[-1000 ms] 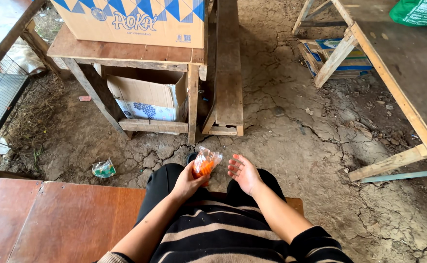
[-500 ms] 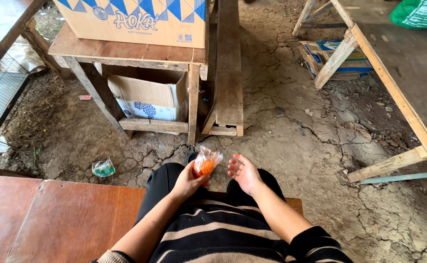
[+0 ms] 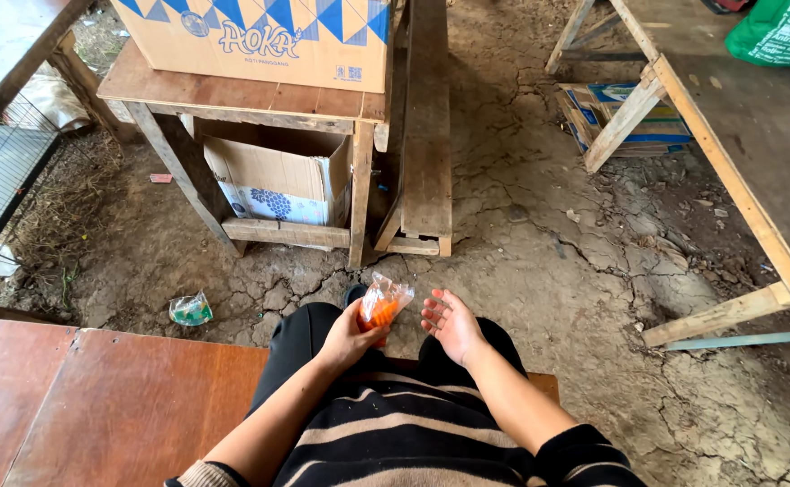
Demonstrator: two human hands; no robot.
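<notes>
I sit on a reddish wooden bench [image 3: 97, 406] and look down at my lap. My left hand [image 3: 351, 339] grips a small clear plastic packet [image 3: 382, 302] with orange contents, held upright above my knees. My right hand [image 3: 453, 326] hovers just to the right of the packet, palm up and fingers spread, holding nothing. The two hands are a few centimetres apart and do not touch.
A wooden table [image 3: 242, 95] ahead bears a large cardboard box [image 3: 260, 32]; an open carton [image 3: 278, 180] sits on its lower shelf. A plank bench [image 3: 426, 135] leans beside it. Another wooden table [image 3: 746, 153] stands right. Cracked dirt floor [image 3: 539, 261], a green wrapper [image 3: 190, 310] and a wire cage [image 3: 3, 180] lie left.
</notes>
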